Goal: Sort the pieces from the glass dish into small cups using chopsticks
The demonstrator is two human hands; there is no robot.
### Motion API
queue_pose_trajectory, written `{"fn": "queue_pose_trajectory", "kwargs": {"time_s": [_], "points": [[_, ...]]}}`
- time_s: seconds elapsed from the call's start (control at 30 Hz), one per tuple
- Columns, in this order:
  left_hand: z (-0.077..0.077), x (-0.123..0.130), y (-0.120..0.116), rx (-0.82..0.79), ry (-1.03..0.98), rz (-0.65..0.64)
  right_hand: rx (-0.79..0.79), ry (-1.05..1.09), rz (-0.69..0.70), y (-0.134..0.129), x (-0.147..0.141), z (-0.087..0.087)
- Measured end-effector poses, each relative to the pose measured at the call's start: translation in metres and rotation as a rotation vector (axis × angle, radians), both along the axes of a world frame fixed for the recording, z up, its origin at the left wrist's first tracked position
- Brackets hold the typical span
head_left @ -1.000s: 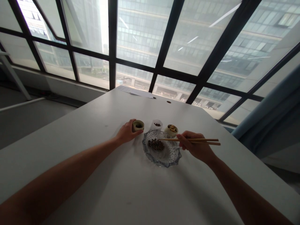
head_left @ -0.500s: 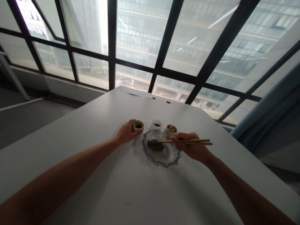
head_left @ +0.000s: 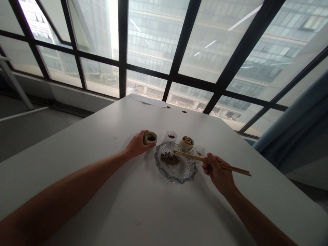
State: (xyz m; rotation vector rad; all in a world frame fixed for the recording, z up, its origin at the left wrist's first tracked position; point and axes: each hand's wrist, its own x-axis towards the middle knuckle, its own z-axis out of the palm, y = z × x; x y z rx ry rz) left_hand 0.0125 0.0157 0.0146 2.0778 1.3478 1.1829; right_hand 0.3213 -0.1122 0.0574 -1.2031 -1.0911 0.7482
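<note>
My left hand [head_left: 139, 143] is wrapped around a small greenish cup [head_left: 150, 138] with something dark inside. In my right hand [head_left: 217, 171] is a pair of wooden chopsticks [head_left: 191, 155], tips close together over the far part of a scalloped clear glass dish [head_left: 186, 172]. A heap of dark, elongated dried pieces [head_left: 169, 158] lies in the dish's left half. I cannot make out anything between the chopstick tips. Just behind the dish stand a white cup [head_left: 170, 136] with dark bits and a pale green cup [head_left: 187, 143] with yellowish-brown pieces.
Another white cup [head_left: 200, 151] sits right of the dish, partly hidden by the chopsticks and my hand. Paper sheets [head_left: 148, 100] lie at the far edge of the white table [head_left: 128, 212]. Windows rise behind it, and a blue curtain [head_left: 294, 119] hangs at right.
My right hand has drawn back to the right and slightly down, lifting the chopstick tips off the dark pieces toward the dish's far side. My left hand stays on the greenish cup.
</note>
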Motion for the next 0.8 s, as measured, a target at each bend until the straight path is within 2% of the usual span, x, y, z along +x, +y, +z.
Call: {"fn": "queue_pose_trajectory", "kwargs": {"time_s": [0.17, 0.37, 0.5, 0.6, 0.7, 0.8], "points": [[0.001, -0.001, -0.001, -0.03, -0.011, 0.0, 0.009, 0.131, -0.051, -0.004, 0.003, -0.017], [0.003, -0.003, -0.003, -0.06, 0.002, 0.019, 0.061, -0.001, -0.072, -0.018, -0.005, -0.026], [0.004, -0.003, -0.003, -0.046, 0.02, 0.02, 0.135, -0.156, -0.088, -0.029, -0.01, -0.027], [0.004, -0.004, -0.003, -0.035, 0.026, 0.017, 0.22, -0.389, -0.084, -0.037, -0.009, -0.027], [0.003, -0.004, -0.002, -0.027, 0.028, 0.021, 0.32, -0.654, -0.022, -0.043, -0.009, -0.023], [0.002, -0.004, -0.001, -0.015, 0.029, 0.022, 0.403, -0.735, 0.034, -0.045, -0.01, -0.02]]}}
